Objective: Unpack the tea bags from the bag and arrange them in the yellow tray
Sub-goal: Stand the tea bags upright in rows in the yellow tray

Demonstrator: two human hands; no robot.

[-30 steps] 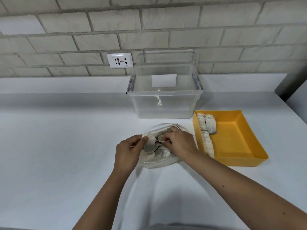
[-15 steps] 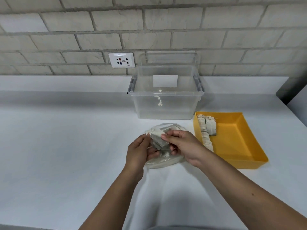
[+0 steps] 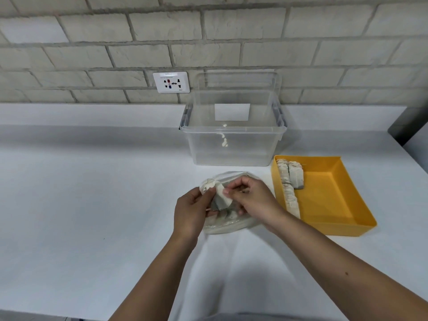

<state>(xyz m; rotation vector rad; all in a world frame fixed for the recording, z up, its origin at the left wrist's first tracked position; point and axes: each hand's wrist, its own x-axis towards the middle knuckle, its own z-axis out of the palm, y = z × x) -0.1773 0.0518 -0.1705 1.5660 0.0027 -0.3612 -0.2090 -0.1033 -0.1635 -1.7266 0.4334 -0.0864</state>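
Note:
A clear plastic bag [image 3: 228,225] with several tea bags inside lies on the white counter, just left of the yellow tray [image 3: 333,205]. Above the bag, both hands hold one pale tea bag [image 3: 222,198]. My left hand [image 3: 191,210] grips its left side and the bag's rim. My right hand [image 3: 251,196] pinches its upper right edge. Several tea bags [image 3: 289,181] stand in a row along the tray's left wall, with one more beside them at the far end.
A large clear plastic bin [image 3: 232,133] stands behind the bag against the brick wall. A wall socket [image 3: 171,82] is to its left. The white counter [image 3: 81,193] stretches far to the left. A dark edge [image 3: 403,128] shows at the far right.
The hands have lifted one tea bag out of the plastic bag and now hold it above the opening. The tray's contents are unchanged.

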